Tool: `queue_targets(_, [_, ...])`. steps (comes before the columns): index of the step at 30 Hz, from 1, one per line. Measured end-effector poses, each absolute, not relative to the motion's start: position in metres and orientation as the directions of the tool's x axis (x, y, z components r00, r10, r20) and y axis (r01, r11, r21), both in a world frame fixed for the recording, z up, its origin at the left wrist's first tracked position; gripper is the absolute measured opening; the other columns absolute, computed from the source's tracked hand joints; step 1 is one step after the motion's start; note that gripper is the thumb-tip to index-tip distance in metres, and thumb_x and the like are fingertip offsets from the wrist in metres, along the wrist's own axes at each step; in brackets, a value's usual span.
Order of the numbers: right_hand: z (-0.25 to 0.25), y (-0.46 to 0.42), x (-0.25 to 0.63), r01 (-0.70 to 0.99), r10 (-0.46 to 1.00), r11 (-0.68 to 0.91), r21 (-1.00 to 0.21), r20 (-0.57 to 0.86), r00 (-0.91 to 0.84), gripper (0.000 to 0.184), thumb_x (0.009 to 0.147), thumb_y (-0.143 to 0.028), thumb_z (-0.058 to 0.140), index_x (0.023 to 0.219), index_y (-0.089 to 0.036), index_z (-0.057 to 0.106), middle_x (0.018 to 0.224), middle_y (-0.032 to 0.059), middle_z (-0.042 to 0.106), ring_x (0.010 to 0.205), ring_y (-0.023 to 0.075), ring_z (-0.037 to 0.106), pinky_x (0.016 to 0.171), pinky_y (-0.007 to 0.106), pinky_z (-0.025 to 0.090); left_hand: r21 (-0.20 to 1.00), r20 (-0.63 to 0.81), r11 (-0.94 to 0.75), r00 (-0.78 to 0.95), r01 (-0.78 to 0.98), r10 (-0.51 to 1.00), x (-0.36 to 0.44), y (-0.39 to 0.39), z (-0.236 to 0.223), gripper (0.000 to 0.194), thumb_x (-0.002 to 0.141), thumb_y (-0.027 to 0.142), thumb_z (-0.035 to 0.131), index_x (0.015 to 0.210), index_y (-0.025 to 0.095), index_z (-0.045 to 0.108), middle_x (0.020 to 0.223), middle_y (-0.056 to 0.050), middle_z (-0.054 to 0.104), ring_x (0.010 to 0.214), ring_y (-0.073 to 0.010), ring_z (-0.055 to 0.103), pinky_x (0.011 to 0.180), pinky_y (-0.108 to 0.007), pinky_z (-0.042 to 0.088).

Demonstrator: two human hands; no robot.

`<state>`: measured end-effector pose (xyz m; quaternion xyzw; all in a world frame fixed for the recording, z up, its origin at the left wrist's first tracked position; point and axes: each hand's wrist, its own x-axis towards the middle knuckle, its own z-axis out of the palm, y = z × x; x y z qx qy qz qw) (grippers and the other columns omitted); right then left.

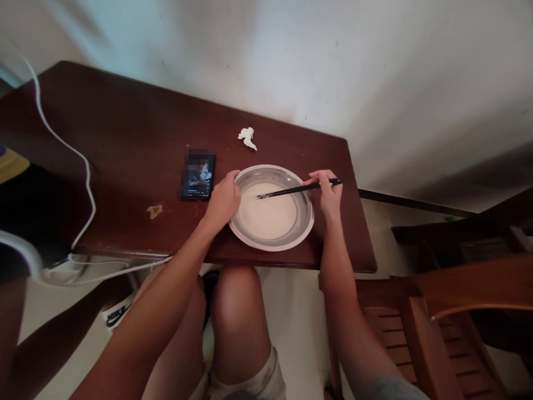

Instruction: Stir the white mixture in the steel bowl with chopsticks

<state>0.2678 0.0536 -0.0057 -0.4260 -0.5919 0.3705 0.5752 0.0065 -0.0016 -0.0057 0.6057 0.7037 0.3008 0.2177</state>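
A round metal bowl (306, 219) holding pale white batter sits near the front right of a dark wooden table (125, 166). My left hand (222, 199) grips the bowl's left rim, fingers curled over the edge. My right hand (328, 194) is closed around black chopsticks (291, 191), which reach left across the bowl with their tips over the batter.
A phone (199, 176) with a lit screen lies left of the bowl. A crumpled white tissue (247, 137) lies behind it. White cables (83, 178) trail over the table's left side. Wooden chairs (437, 322) stand at right. My knees are below the table edge.
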Motion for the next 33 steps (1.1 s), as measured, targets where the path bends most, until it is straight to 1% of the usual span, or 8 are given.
queue_targets(3, [-0.0051,0.0552,0.2724,0.070,0.919,0.363,-0.929,0.370,0.139,0.040,0.089,-0.057,0.057,0.070,-0.023,0.062,0.050,-0.0048,0.063,0.051,0.0145,0.068,0.059,0.028,0.054,0.691,0.055,0.089,-0.175,0.718,0.983,0.0061,-0.0015,-0.0061,0.051,0.092,0.011,0.033,0.139,0.010,0.053,0.136,-0.018,0.064,0.124,-0.0281,0.062,0.110,-0.044,0.045])
queue_targets(10, [-0.0044,0.0500,0.2655,0.070,0.942,0.327,-0.943,0.318,-0.107,0.035,0.088,-0.056,0.059,0.083,-0.024,0.069,0.059,-0.0028,0.071,0.060,0.0158,0.071,0.066,0.031,0.056,0.703,0.069,0.073,-0.169,0.708,0.983,0.0043,-0.0016,-0.0082,0.051,0.091,0.012,0.034,0.138,0.011,0.053,0.137,-0.017,0.064,0.125,-0.0280,0.062,0.110,-0.046,0.045])
queue_targets(16, [-0.0036,0.0551,0.2743,0.074,0.927,0.345,-0.936,0.352,0.127,0.037,0.090,-0.055,0.056,0.071,-0.023,0.062,0.050,-0.0043,0.065,0.050,0.0147,0.067,0.061,0.029,0.053,0.698,0.061,0.084,-0.176,0.711,0.982,0.0046,-0.0013,-0.0079,0.051,0.092,0.013,0.033,0.138,0.011,0.053,0.135,-0.017,0.065,0.124,-0.0270,0.062,0.110,-0.043,0.045])
queue_targets(21, [-0.0038,0.0516,0.2680,0.087,0.957,0.282,-0.955,0.274,-0.091,0.038,0.087,-0.059,0.059,0.075,-0.023,0.068,0.059,-0.0012,0.072,0.061,0.0173,0.071,0.066,0.032,0.056,0.703,0.074,0.069,-0.170,0.708,0.983,0.0040,-0.0020,-0.0082,0.051,0.091,0.013,0.033,0.138,0.011,0.053,0.136,-0.017,0.064,0.124,-0.0272,0.062,0.109,-0.043,0.046])
queue_targets(24, [-0.0009,0.0518,0.2688,0.114,0.946,0.323,-0.940,0.323,-0.013,0.037,0.087,-0.058,0.059,0.077,-0.023,0.068,0.063,-0.0008,0.073,0.065,0.0175,0.073,0.071,0.033,0.057,0.704,0.066,0.073,-0.168,0.706,0.984,0.0040,-0.0025,-0.0070,0.051,0.092,0.013,0.033,0.139,0.010,0.053,0.137,-0.018,0.063,0.125,-0.0279,0.062,0.109,-0.043,0.046])
queue_targets(27, [-0.0011,0.0535,0.2725,0.084,0.940,0.323,-0.943,0.330,0.092,0.039,0.088,-0.056,0.058,0.069,-0.023,0.063,0.055,-0.0028,0.068,0.055,0.0153,0.069,0.064,0.030,0.054,0.698,0.063,0.076,-0.168,0.712,0.984,0.0043,-0.0029,-0.0054,0.052,0.092,0.014,0.033,0.139,0.010,0.052,0.136,-0.018,0.064,0.125,-0.0275,0.062,0.109,-0.043,0.045])
queue_targets(30, [-0.0047,0.0535,0.2711,0.044,0.961,0.275,-0.961,0.275,0.001,0.038,0.087,-0.055,0.060,0.066,-0.022,0.064,0.051,-0.0032,0.065,0.050,0.0147,0.066,0.059,0.029,0.053,0.694,0.060,0.076,-0.163,0.716,0.985,0.0048,-0.0030,-0.0036,0.053,0.091,0.014,0.032,0.140,0.007,0.052,0.137,-0.019,0.063,0.126,-0.0288,0.061,0.110,-0.043,0.044])
queue_targets(33, [-0.0069,0.0536,0.2684,0.061,0.963,0.261,-0.963,0.256,-0.081,0.035,0.085,-0.055,0.063,0.072,-0.022,0.068,0.058,-0.0016,0.071,0.059,0.0166,0.070,0.068,0.032,0.057,0.696,0.049,0.087,-0.168,0.713,0.985,0.0048,-0.0030,-0.0024,0.053,0.091,0.013,0.033,0.140,0.007,0.052,0.138,-0.019,0.062,0.127,-0.0293,0.060,0.110,-0.044,0.044])
